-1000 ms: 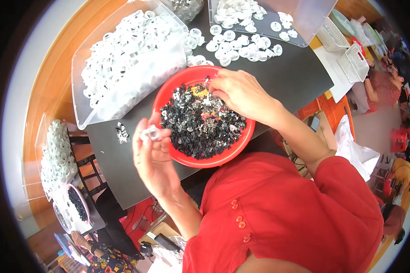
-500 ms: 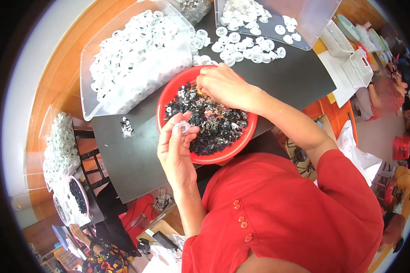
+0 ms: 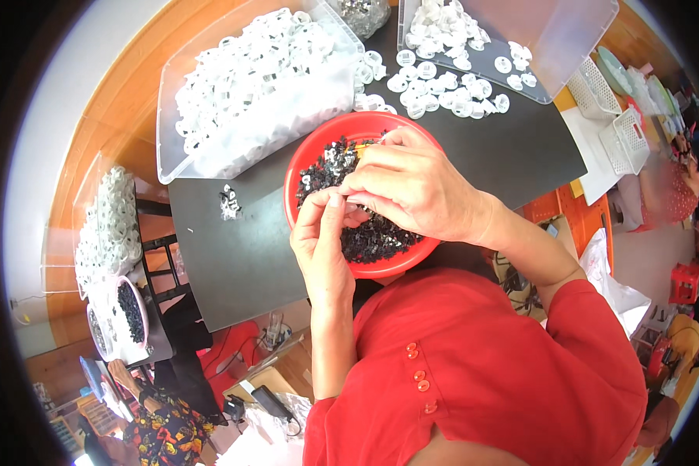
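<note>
Over the red basin point(image 3: 297, 167) full of small black and clear parts point(image 3: 377, 241), my two hands meet at their fingertips. My left hand point(image 3: 324, 241) pinches a small whitish plastic piece, now mostly covered by fingers. The thumb and index finger of my right hand point(image 3: 423, 190) are pressed together against that piece; whether they hold a small part is hidden. A thin yellow thing point(image 3: 363, 145) shows beside my right hand's fingers, its kind unclear.
A clear bin point(image 3: 180, 167) of white round plastic pieces stands at the back left. More white pieces point(image 3: 443, 93) lie on the dark table point(image 3: 233, 272), before another clear bin point(image 3: 547, 81). A small pile of bits point(image 3: 229, 203) lies left. Another person's arm point(image 3: 124, 377) shows lower left.
My right hand has come from the basin's far side toward my left hand, and their fingertips now meet at the whitish piece. The view has shifted slightly.
</note>
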`<state>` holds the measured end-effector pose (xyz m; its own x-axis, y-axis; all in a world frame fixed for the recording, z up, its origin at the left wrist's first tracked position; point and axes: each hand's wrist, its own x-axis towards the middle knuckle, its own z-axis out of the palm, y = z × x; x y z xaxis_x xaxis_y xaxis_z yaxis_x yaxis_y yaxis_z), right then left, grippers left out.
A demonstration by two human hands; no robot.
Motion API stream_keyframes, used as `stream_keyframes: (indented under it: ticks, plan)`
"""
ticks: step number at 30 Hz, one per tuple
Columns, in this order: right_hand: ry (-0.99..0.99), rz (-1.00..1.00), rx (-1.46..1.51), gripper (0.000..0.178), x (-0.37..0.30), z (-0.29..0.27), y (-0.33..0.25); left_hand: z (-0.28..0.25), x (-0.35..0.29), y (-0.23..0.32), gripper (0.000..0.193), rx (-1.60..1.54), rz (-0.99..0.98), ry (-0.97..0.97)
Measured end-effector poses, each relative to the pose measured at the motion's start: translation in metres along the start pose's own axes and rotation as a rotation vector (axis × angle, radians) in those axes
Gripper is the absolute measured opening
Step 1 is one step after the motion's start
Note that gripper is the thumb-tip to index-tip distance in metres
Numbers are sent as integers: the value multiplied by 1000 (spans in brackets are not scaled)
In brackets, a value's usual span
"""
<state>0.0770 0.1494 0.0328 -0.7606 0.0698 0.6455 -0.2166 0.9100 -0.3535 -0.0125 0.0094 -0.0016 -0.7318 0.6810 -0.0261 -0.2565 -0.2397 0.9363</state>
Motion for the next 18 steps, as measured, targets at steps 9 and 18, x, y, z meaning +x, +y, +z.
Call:
stream_keyframes:
  ticks: [9,18]
  plan:
    - [-37,73,65,10,0,-1,4,3,-3,-1,15,41,-17,41]
    - [-86,175,86,8,-6,3,1,1,0,-7,15,-25,-58,8]
